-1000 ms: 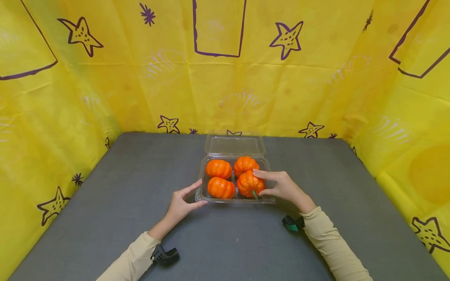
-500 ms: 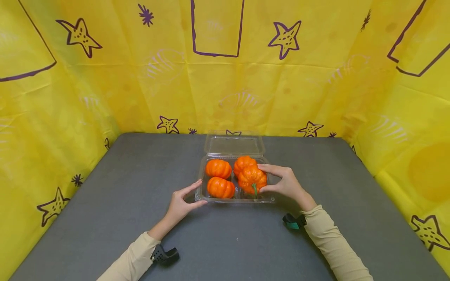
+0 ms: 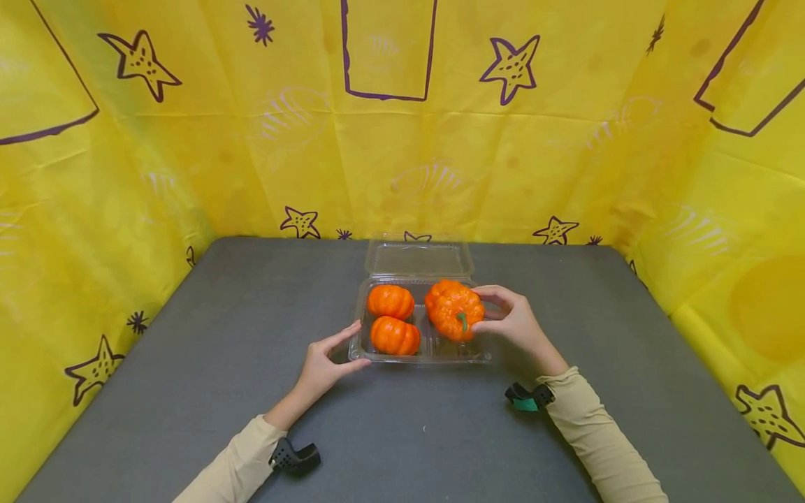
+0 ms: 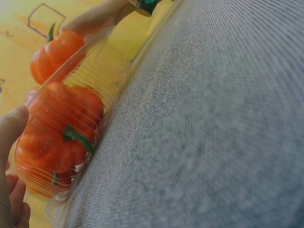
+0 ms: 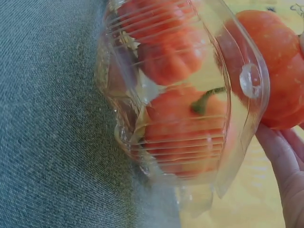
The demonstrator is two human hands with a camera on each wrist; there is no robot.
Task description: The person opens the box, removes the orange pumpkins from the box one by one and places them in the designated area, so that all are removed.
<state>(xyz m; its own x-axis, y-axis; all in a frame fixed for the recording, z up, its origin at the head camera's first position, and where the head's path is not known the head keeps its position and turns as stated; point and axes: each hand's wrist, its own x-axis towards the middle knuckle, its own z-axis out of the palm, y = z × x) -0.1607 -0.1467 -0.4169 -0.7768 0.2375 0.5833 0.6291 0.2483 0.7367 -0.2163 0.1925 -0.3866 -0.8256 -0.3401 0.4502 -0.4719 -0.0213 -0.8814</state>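
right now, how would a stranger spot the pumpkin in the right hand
On the gray table sits an open clear container. Over its right half, the right hand grips the orange pumpkin, the only one showing its green stem in the head view.

A curtained booth: yellow star-patterned cloth around a grey table.

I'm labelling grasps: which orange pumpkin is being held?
The raised pumpkin pinched by the right hand; the other three pumpkins sit in the clear container.
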